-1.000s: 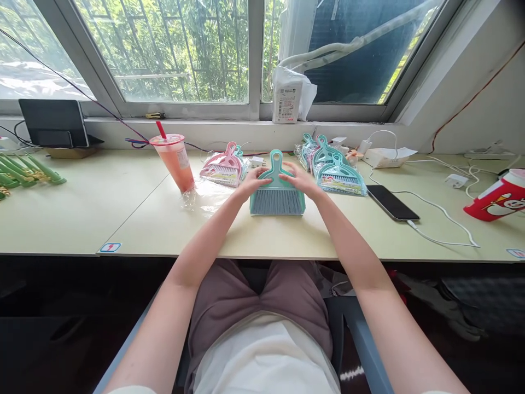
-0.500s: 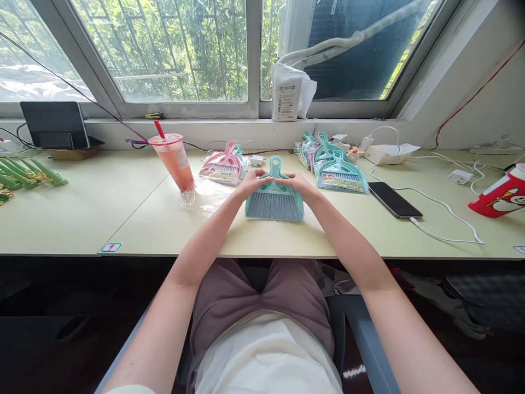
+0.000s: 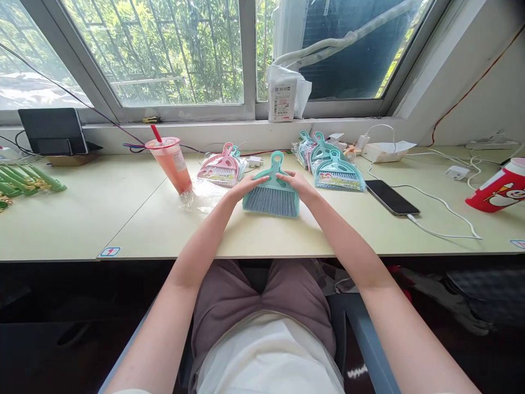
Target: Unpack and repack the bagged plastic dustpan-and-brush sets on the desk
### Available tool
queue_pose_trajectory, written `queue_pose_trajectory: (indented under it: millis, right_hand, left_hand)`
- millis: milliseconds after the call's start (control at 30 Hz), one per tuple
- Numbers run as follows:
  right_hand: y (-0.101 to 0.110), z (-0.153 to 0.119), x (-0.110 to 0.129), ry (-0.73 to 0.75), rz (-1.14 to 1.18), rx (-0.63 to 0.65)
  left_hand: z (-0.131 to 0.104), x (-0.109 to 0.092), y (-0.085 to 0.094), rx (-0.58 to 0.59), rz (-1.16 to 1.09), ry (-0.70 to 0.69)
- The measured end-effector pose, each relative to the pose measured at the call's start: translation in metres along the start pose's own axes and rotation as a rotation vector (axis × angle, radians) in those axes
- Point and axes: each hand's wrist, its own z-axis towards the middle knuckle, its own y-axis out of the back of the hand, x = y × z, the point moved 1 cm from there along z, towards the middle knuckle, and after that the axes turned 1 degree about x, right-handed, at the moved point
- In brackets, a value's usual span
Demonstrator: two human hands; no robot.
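A mint-green brush and dustpan set with grey bristles is between my two hands, over the table. Its handle points toward the window, slightly tilted to the right. My left hand grips the set's left side, thumb on the front near the handle's base. On the right side, my right hand holds it the same way, its thumb beside the handle. The other fingers of both hands are partly hidden behind the set.
Left of the set are a drink cup, clear plastic wrap and a bagged pink set. To the right lie bagged green sets, a charging phone, white cables and a red cup. A tablet stands far left.
The brush and dustpan set has turned slightly in my hands, its bristle edge now slanting. The whole view has shifted a little.
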Motion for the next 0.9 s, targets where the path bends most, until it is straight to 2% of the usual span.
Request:
queue_pose_trajectory:
  millis: [67, 133, 200, 267, 367, 467, 567, 633, 900]
  right_hand:
    - [0.01, 0.008, -0.003, 0.039, -0.014, -0.006]
    - [0.023, 0.016, -0.006, 0.1, -0.082, 0.005]
    - [0.036, 0.023, -0.01, 0.18, -0.251, -0.02]
    - [0.045, 0.027, -0.015, 0.232, -0.536, -0.016]
    - [0.046, 0.027, -0.025, 0.216, -1.002, 0.1]
    - [0.04, 0.024, -0.031, 0.184, -1.268, 0.196]
    - [0.037, 0.023, -0.032, 0.227, -1.349, 0.261]
    - [0.038, 0.024, -0.031, 0.265, -1.353, 0.26]
    - [0.042, 0.026, -0.029, 0.323, -1.211, 0.069]
  left_hand:
    - [0.001, 0.004, 0.003, 0.064, -0.037, 0.097]
    - [0.004, 0.008, 0.006, 0.033, -0.082, 0.118]
    - [0.008, 0.011, 0.009, -0.073, -0.15, 0.071]
    - [0.01, 0.013, 0.013, -0.209, -0.203, 0.01]
    - [0.012, 0.012, 0.018, -0.354, -0.263, -0.066]
    - [0.012, 0.01, 0.02, -0.439, -0.353, -0.096]
    - [0.012, 0.007, 0.018, -0.496, -0.442, -0.091]
    - [0.012, 0.006, 0.016, -0.516, -0.481, -0.076]
    - [0.011, 0.012, 0.014, -0.556, -0.562, 0.004]
